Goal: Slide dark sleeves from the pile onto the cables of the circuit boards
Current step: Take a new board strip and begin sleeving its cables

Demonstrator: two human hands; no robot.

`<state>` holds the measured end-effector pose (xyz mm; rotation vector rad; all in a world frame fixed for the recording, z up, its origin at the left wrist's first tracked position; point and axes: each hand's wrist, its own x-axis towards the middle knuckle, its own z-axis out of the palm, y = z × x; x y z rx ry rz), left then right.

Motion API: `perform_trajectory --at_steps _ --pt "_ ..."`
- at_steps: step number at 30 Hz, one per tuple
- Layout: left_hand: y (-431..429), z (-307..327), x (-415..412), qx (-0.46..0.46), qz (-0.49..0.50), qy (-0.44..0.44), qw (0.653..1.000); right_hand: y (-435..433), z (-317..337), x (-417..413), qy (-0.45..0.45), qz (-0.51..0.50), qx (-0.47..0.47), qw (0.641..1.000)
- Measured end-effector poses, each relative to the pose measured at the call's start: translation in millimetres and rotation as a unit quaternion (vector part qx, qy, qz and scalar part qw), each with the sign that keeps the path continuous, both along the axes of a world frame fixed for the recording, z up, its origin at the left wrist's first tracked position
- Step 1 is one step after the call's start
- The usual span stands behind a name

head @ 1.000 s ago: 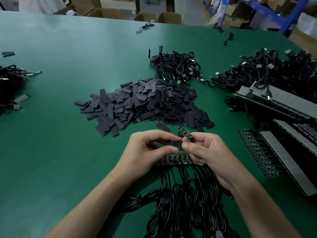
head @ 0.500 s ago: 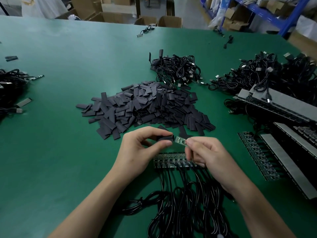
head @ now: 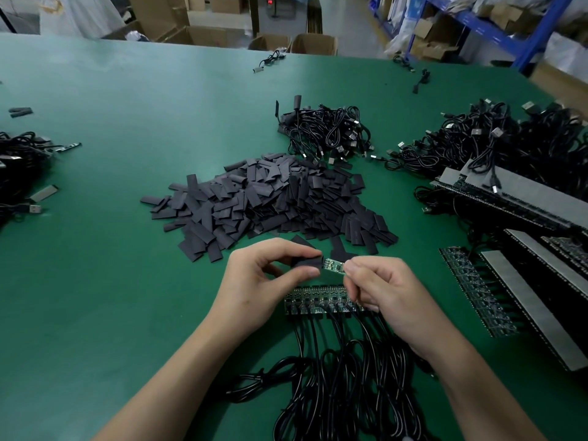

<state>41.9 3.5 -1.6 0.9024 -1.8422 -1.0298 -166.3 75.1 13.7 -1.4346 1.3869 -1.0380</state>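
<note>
My left hand (head: 257, 284) pinches a dark sleeve (head: 307, 263) between thumb and forefinger. My right hand (head: 385, 292) pinches a small green circuit board (head: 334, 265), whose left end sits at the sleeve's mouth. Just behind both hands lies the big pile of dark sleeves (head: 273, 198) on the green table (head: 127, 122). Under my hands a strip of joined circuit boards (head: 321, 303) lies flat, its black cables (head: 343, 386) trailing toward me.
Bundles of black USB cables lie behind the pile (head: 327, 132), at the far right (head: 509, 144) and at the left edge (head: 19, 163). Stacked board strips with grey backing (head: 525, 281) fill the right side. Cardboard boxes (head: 315, 43) and blue shelving (head: 496, 30) stand beyond the table.
The small board swung from pointing up and away to lying level, and its end has come to the mouth of the sleeve in my left hand. Both hands rose slightly off the strip.
</note>
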Motion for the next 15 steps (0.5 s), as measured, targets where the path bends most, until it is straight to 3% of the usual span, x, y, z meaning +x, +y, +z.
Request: perform_trajectory --at_steps 4,10,15 --pt "-0.3 -1.2 0.4 -0.031 0.009 -0.025 0.999 -0.2 -1.8 0.3 0.059 -0.004 -0.018 0.998" --pt "-0.9 -1.2 0.5 -0.069 -0.002 -0.055 0.996 -0.7 -2.4 -0.5 0.074 0.003 -0.018 0.997" --pt "-2.0 1.8 1.6 -0.096 -0.032 -0.059 0.993 -2.1 -5.6 -2.4 -0.004 0.009 0.029 1.0"
